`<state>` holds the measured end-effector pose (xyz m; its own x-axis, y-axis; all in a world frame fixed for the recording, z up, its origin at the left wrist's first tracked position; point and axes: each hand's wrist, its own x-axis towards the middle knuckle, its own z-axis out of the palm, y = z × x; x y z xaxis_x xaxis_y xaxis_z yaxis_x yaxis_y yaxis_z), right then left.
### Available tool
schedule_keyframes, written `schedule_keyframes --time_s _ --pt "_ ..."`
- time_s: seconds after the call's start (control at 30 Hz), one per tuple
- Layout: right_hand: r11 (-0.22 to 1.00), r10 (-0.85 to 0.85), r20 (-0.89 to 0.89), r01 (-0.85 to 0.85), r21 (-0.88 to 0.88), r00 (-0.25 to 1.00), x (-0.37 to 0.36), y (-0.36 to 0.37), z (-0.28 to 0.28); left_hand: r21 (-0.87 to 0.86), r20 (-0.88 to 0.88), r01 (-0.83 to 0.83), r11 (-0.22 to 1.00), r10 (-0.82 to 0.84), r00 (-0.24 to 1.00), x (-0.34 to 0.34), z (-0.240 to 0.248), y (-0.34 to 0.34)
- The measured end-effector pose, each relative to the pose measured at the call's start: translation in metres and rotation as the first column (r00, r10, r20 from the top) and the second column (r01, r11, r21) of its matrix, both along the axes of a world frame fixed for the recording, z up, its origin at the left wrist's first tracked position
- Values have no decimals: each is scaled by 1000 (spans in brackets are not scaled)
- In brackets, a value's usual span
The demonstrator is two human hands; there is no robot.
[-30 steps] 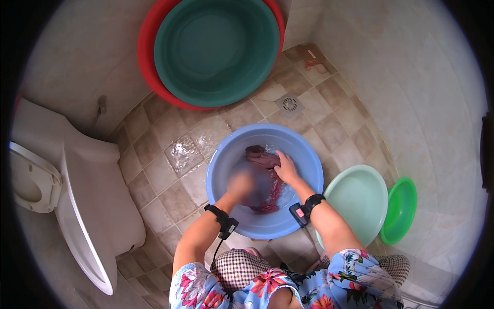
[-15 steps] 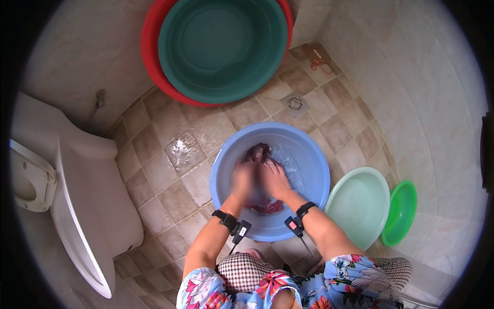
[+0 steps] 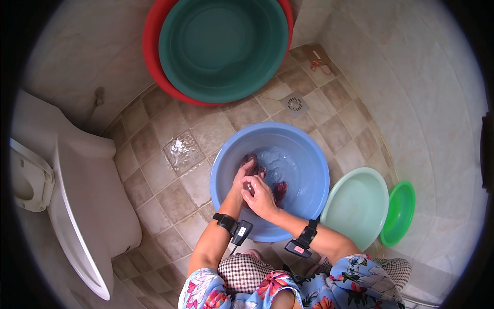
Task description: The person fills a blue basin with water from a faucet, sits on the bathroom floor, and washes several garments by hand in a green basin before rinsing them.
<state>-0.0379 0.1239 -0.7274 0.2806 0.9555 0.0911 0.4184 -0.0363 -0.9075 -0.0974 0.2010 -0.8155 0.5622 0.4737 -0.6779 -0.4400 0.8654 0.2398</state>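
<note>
A blue basin (image 3: 315,206) with shallow water stands on the floor before me. Inside it a wet dark-red cloth (image 3: 280,189) lies partly in the water, and part of it is bunched up between my hands. My left hand (image 3: 240,181) is closed round the bunch at the basin's left side, some cloth showing past its fingers. Against it presses my right hand (image 3: 262,198), its fingers curled over the cloth beside the left palm. Both hands are wet and hide much of the bunch. Each wrist wears a black strap with a small box.
At right, a pale green basin (image 3: 357,206) and a bright green basin (image 3: 400,213) lean near the wall. A large teal basin (image 3: 221,85) sits in a red basin (image 3: 152,46) at the back. Orange-handled scissors (image 3: 320,66) lie beyond the floor drain (image 3: 295,103). A white washbasin (image 3: 82,247) stands left.
My hands have come out of the middle of the basin toward its left near side, bringing bunched cloth along. The right hand has gone from spread over the cloth to curled against the left.
</note>
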Motion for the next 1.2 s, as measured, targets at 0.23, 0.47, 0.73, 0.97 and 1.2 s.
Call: schedule_keyframes --time_s 0.23,0.47,0.73,0.97,1.2 --pt "985 -112 219 138 -107 969 21 40 -41 -37 5 -105 994 105 994 2 -46 -14" --pt "846 -389 220 442 -298 894 96 32 -109 220 -395 -90 971 173 902 13 25 8" --pt "934 125 533 82 -347 837 75 -8 -105 211 -495 -178 961 262 828 3 -15 0" --pt "914 113 436 79 -398 893 71 -7 -113 115 -443 -201 973 232 866 6 -15 -1" --pt "841 -255 -45 198 -504 966 44 8 -96 -83 -190 -63 995 46 981 8 0 0"
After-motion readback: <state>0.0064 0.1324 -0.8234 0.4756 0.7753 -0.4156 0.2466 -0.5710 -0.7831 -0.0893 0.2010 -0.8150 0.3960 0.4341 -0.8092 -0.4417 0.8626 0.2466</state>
